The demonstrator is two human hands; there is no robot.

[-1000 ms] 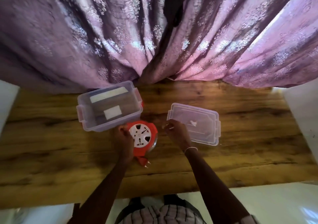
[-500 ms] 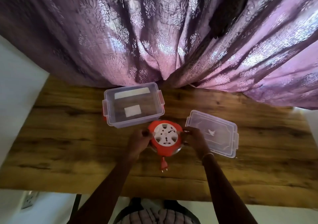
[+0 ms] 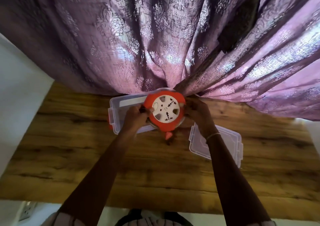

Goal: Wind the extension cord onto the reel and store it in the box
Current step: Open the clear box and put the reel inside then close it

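Observation:
The red extension cord reel [image 3: 165,111] with its white socket face up is lifted off the table, over the right part of the clear plastic box [image 3: 119,112]. My left hand [image 3: 136,117] grips its left edge and my right hand [image 3: 197,112] grips its right edge. The red plug [image 3: 168,135] hangs from the reel's near side. The reel and my left hand hide much of the box's inside.
The clear lid [image 3: 230,146] lies on the wooden table [image 3: 155,170] to the right of the box, partly under my right forearm. A purple patterned curtain [image 3: 173,38] hangs right behind the box. A wall socket [image 3: 27,210] shows at the lower left.
Both hands lifted the reel from the table in front of the box and carried it up and away from me, over the box. The plug now dangles.

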